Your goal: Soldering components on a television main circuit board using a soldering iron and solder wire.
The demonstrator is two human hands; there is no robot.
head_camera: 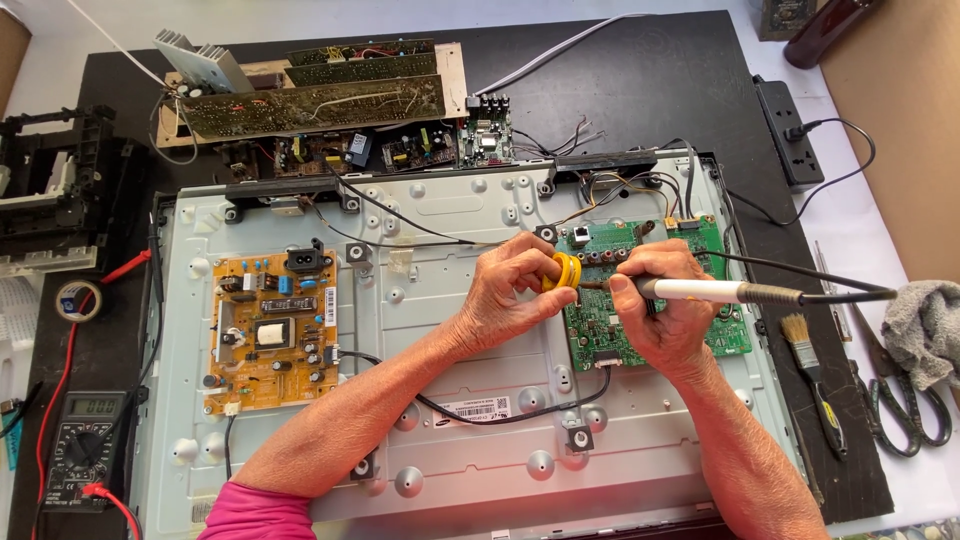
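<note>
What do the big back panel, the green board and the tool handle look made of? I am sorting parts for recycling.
Back panel: pale grey pressed sheet metal by its look, with stamped bumps and dull sheen. Green board: apparently lacquered circuit laminate, with soldered parts. Tool handle in the right hand: smooth white, likely plastic.

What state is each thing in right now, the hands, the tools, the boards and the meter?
Left hand: pinching a small yellow spool.
Right hand: gripping a soldering iron, tip at the green board.
Yellow board: mounted on the metal panel, untouched.
Meter: on, leads plugged in.
Brush: lying unused.
</note>
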